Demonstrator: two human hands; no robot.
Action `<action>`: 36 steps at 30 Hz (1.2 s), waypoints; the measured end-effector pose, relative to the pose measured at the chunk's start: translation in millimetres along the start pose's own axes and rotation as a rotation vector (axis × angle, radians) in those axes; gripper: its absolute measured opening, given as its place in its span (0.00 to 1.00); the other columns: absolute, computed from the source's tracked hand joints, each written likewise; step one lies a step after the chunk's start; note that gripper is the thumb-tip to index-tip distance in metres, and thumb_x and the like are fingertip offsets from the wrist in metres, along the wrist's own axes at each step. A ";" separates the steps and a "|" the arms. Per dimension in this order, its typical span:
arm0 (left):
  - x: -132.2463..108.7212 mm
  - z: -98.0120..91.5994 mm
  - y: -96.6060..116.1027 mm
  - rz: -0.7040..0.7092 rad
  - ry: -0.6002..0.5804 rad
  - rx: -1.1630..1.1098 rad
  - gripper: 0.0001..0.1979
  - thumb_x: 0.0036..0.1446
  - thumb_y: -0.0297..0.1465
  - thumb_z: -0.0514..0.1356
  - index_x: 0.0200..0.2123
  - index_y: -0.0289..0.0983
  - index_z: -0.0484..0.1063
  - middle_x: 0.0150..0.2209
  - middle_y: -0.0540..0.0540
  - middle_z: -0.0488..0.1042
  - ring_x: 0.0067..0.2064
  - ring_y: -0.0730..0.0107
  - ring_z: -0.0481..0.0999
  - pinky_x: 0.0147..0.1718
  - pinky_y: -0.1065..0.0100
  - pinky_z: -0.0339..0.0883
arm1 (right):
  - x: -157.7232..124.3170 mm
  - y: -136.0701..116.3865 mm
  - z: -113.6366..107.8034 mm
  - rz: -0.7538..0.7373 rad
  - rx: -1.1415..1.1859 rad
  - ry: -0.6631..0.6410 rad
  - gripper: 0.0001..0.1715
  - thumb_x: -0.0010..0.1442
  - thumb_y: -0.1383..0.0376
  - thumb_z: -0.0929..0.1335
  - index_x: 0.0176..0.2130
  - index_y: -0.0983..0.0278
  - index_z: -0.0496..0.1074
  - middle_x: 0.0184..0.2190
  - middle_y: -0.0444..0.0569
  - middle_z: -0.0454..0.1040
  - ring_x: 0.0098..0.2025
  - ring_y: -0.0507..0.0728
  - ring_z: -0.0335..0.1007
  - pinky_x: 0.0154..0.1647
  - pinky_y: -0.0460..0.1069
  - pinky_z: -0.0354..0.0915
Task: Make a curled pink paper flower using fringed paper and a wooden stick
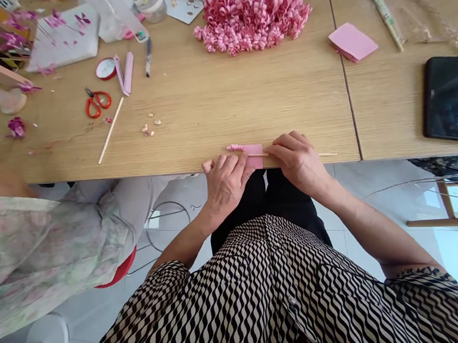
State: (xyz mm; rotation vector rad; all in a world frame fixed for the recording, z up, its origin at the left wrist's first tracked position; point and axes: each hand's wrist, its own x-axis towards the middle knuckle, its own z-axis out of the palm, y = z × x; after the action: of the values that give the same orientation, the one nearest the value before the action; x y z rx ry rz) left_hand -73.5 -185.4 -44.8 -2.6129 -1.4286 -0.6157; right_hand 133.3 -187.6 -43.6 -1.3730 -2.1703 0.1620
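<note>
At the table's near edge my left hand is closed on a small piece of pink paper, its fingertips on the paper's left part. A thin wooden stick runs across the paper and passes under my right hand, whose fingers are closed around it. The stick's right end juts out beyond that hand. A curled pink strip lies by my left fingertips; whether it joins the paper I cannot tell.
Curled pink paper pieces are heaped at the back. Pink sheets and a black phone-like device lie to the right. Leftward are red-handled scissors, another stick and tape. A person sits close at left.
</note>
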 end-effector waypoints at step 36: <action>7.4 2.6 24.9 -0.102 -0.035 0.036 0.25 0.70 0.43 0.43 0.54 0.33 0.70 0.36 0.42 0.77 0.38 0.61 0.70 0.39 0.59 0.51 | -0.1 16.7 -2.4 0.184 0.046 0.269 0.19 0.65 0.71 0.58 0.47 0.59 0.73 0.37 0.52 0.70 0.40 0.58 0.63 0.42 0.56 0.61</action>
State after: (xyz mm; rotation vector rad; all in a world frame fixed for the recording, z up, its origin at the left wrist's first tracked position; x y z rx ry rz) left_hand -48.7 -192.7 -41.7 -2.5486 -1.5769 -0.5514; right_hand 147.8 -180.3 -48.1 -1.4758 -1.8112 0.0898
